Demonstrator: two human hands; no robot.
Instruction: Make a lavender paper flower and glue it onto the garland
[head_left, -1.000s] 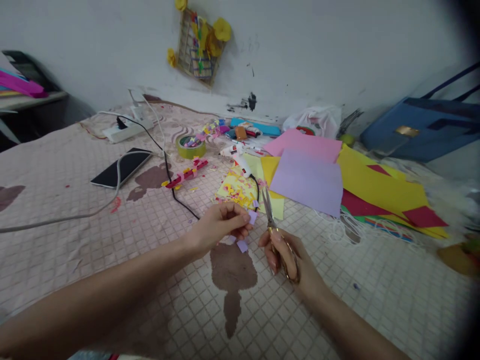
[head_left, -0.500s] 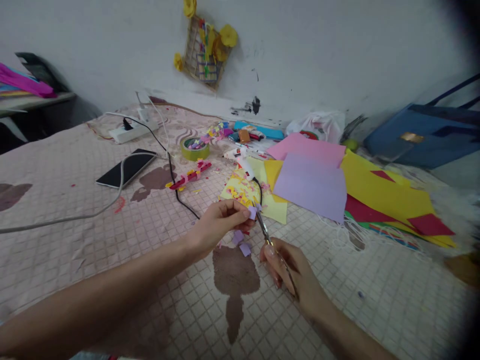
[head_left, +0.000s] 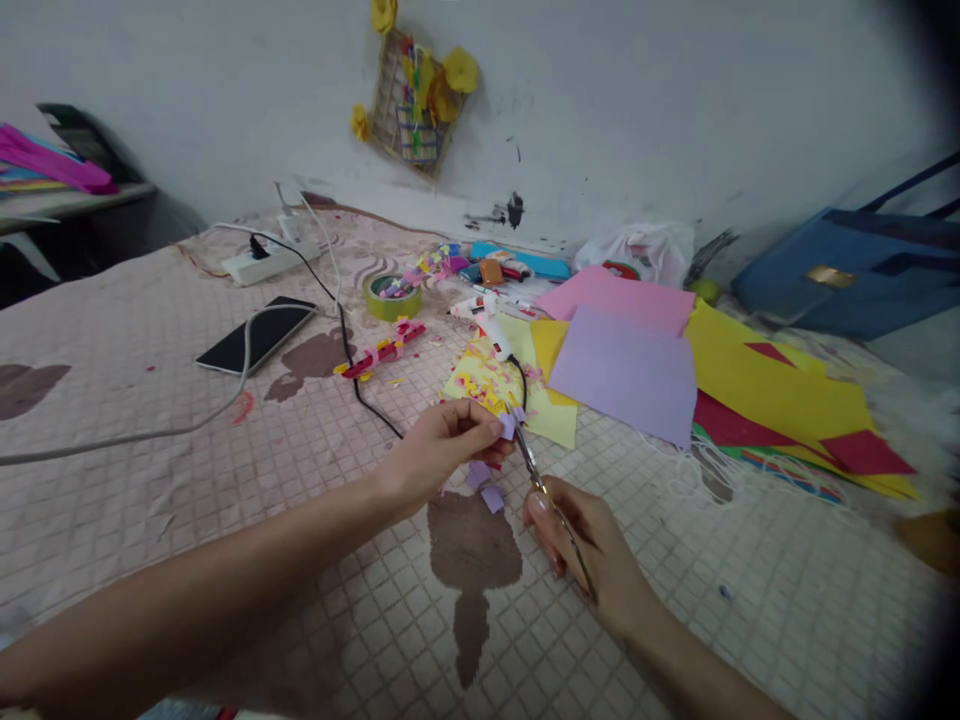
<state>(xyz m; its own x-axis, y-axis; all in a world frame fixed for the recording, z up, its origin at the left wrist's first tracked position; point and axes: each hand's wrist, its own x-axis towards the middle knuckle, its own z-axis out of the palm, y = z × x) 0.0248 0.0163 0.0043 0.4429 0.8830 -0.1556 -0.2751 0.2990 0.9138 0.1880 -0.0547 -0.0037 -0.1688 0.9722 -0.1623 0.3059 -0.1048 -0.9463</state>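
Between the fingertips of my left hand is a small piece of purple paper. My right hand is closed round the handles of a pair of scissors, whose blades point away from me and meet the purple piece. Below my left fingers, loose purple paper scraps lie on the patterned cloth. Just beyond the blades, yellow and pink paper bits are heaped on a pale yellow sheet.
A white glue gun rests behind the scraps. Coloured sheets, a purple one among them, spread to the right. Leftward are a decorated red stick, a tape roll, a phone, a power strip and cables. A blue bag stands far right.
The whole view has shifted slightly. Both hands keep nearly the same pose, with the scissor blades still at the purple piece.
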